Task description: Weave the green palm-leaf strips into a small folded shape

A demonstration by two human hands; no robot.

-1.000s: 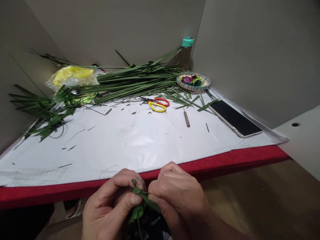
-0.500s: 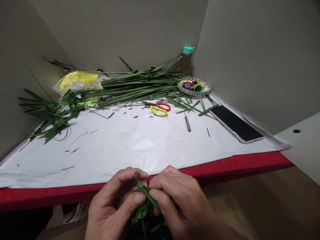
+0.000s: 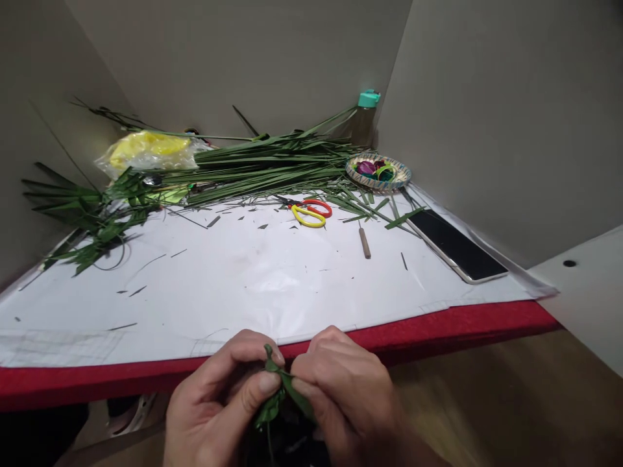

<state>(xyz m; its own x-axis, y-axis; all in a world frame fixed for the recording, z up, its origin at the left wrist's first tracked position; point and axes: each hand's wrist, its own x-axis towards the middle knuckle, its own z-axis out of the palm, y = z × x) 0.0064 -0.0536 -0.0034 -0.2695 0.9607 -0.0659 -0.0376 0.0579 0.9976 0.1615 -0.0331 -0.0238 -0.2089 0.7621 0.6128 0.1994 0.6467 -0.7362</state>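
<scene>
**Leaf strip held in both hands at the tabletop's near edge**

Your left hand [image 3: 214, 405] and right hand [image 3: 348, 395] meet below the near edge of the tabletop [image 3: 438, 324]. The fingers [image 3: 260, 384] of your left hand are clamped on a folded leaf strip [image 3: 280, 389]; thumb and forefinger pinch it from the left. The fingers of your right hand close on the same strip from the right, touching it just beside the left thumb.

The leaf strip is narrow, flat and dark green, with a smooth, slightly glossy face. It is folded into a small knot-like bundle. One short pointed end stands up between your hands; a wider, curled part hangs below the left thumb.

The tabletop carries a red textured cloth along its front edge. A smooth white sheet [image 3: 272, 272] lies over it, scattered with small dark leaf offcuts.

Beyond the sheet's middle lie scissors [image 3: 309, 212] with one yellow and one red loop handle. Near them, to the right, is a short brown stick [image 3: 364, 243]. A flat, glossy black phone [image 3: 452, 243] lies at the right. A round woven basket [image 3: 378, 172] holds coloured pieces. A long bundle of straight green leaf blades [image 3: 263, 165] runs along the back, beside a crinkled yellow plastic bag [image 3: 148, 150]. A bottle with a teal cap [image 3: 366, 115] stands in the corner.
</scene>
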